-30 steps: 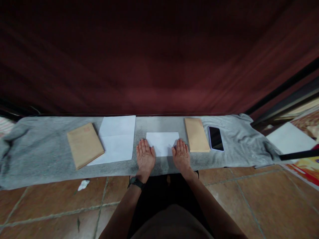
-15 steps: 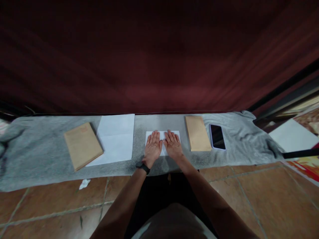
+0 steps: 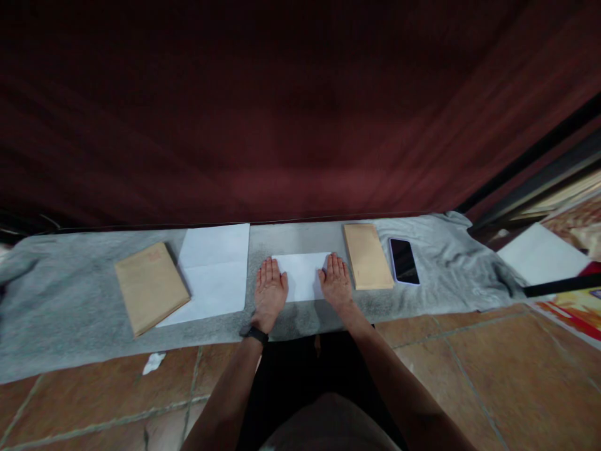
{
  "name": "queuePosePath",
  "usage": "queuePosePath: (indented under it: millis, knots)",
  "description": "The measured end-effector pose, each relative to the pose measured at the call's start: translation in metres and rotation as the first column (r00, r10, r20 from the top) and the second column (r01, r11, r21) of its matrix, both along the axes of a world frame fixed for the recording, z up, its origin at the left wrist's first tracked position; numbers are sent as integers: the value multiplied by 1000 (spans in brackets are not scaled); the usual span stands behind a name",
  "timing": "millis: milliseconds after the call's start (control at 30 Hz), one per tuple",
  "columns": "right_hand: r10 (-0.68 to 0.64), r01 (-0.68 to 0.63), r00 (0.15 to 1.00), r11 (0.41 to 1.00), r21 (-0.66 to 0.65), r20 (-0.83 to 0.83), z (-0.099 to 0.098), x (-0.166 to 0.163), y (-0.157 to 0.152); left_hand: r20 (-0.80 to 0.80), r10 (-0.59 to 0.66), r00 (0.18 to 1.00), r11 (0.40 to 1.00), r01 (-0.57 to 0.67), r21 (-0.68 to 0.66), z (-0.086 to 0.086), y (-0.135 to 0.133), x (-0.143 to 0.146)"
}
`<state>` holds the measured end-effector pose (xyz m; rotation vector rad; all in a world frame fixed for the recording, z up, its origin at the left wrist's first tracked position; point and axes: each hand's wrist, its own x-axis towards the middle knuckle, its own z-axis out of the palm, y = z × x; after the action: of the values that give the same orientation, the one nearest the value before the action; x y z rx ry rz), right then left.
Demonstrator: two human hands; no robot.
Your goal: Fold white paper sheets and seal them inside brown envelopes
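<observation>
A folded white sheet of paper (image 3: 303, 277) lies flat on the grey cloth (image 3: 300, 237) in front of me. My left hand (image 3: 271, 288) rests palm down over the sheet's left end, fingers stretched out and pointing away from me. Over its right end my right hand (image 3: 336, 283) lies flat in the same way. The bare middle of the paper shows between both hands. Neither hand grips anything. Close to my right hand is a brown envelope (image 3: 369, 257).
Left of me, larger white sheets (image 3: 216, 275) with a crease lie partly under a stack of brown envelopes (image 3: 153, 287). A phone (image 3: 404, 261) is at the right. Behind the cloth hangs a dark red curtain (image 3: 300, 156). A scrap of white tissue (image 3: 153, 362) lies on the tiled floor.
My hands have slid apart from the middle of the folded paper, the left one leftward and the right one slightly rightward. More of the paper is uncovered. The view has shifted slightly.
</observation>
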<state>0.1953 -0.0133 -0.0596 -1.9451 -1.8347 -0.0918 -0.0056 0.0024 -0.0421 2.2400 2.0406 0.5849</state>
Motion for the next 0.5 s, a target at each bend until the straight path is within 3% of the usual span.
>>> queuePosePath:
  millis: [67,133,200,267,367,500]
  knots:
    - [11,-11,1000,1000,4,-13,6,-6,-5,12,-32,999,999,32,32,4,-6,4]
    - [93,-93,995,996,-14,-22,11,-17,-10,20,-141,990,989,140,49,7,-15,12]
    - [193,-195,981,979,-61,-30,14,-26,-15,22,-271,962,962,271,12,8,-22,21]
    - [242,-245,970,964,-107,-36,14,-31,-18,19,-323,946,945,324,-49,6,-27,27]
    - [255,-255,967,959,-121,-13,10,-27,-21,-7,-305,952,949,303,-88,2,-30,25]
    - [188,-184,981,981,-59,51,4,-17,-25,-28,-221,975,975,220,-35,-5,-33,11]
